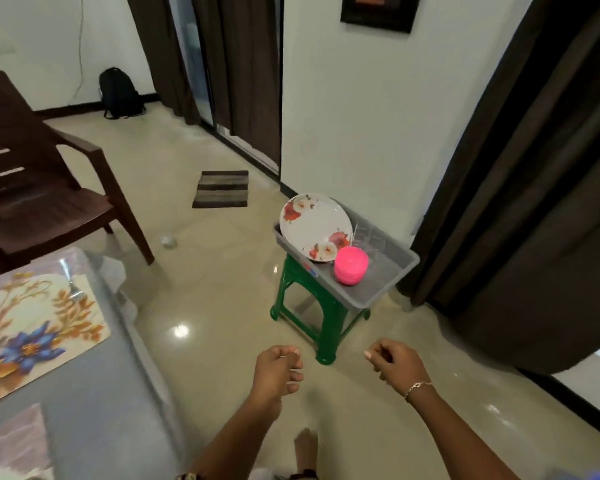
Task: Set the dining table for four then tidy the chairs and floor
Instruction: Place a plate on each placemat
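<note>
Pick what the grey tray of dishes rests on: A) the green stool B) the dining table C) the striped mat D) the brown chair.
A: the grey tray, holding a floral plate and pink bowls, sits on top of the green stool.

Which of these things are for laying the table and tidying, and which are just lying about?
For the job: floral plate, pink bowls, clear glasses, grey tray, placemat, fork, brown chair, white scrap on the floor.

Just lying about: backpack, striped mat, framed picture, curtains, green stool.
</note>
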